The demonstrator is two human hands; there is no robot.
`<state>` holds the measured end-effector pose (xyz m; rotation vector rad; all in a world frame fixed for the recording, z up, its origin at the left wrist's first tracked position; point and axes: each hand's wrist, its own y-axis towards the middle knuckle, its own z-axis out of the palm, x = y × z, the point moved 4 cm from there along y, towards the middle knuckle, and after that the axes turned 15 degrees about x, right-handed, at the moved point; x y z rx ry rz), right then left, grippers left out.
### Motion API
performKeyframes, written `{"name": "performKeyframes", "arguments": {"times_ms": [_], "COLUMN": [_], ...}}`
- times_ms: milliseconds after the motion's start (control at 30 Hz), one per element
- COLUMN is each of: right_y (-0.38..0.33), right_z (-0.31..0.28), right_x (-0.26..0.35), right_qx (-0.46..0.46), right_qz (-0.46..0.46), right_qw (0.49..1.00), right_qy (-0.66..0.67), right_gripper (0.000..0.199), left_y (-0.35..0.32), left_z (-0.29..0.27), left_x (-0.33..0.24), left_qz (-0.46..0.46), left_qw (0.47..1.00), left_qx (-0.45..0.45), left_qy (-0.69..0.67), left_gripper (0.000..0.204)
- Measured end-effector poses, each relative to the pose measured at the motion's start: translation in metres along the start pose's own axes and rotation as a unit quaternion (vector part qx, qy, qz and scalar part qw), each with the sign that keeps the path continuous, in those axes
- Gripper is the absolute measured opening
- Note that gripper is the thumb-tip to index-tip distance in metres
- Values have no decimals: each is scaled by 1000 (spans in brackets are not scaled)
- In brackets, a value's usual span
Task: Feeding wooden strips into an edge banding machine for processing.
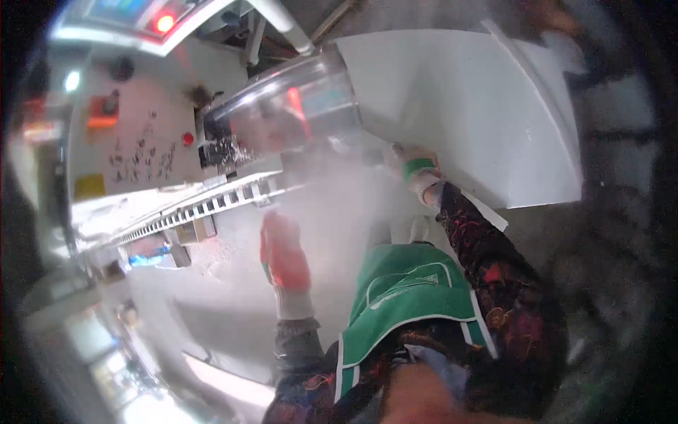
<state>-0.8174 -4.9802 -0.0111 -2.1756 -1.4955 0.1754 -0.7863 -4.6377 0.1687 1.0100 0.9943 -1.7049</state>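
My left hand [286, 251], in a glove that looks reddish with a pale cuff, hangs in front of the machine's slotted white rail. Motion blur smears its fingers, and no object shows in it. My right hand [418, 168] wears a pale glove with a green band and is at the near left edge of a large white sheet-like surface [459, 106]. Its fingers are blurred, so whether they grip that edge is unclear. Left of this surface lies a clear, glossy cover [296, 106] with a red reflection.
A pale machine panel [152, 134] with handwriting and a red button [188, 138] stands at left. The slotted white rail [212, 206] runs below it. Small boxes [194, 232] lie beneath the rail. A lit red lamp [164, 24] shows at upper left. My green apron [413, 283] is below.
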Motion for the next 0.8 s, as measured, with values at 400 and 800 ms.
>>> {"name": "performKeyframes", "arguments": {"times_ms": [400,800], "right_y": [-60,-181], "right_z": [107,53], "right_x": [129,274], "right_qx": [78,183], "right_qz": [-180,-306], "right_qw": [981,916], "right_qy": [7,-184], "right_gripper": [34,60], "left_y": [-144,-221], "left_z": [-19,-231], "left_x": [33,199], "left_qz": [-56,-70], "left_qw": [994,937], "left_qx": [-9,50], "left_qy": [-97,-339], "left_gripper": [43,48]}}
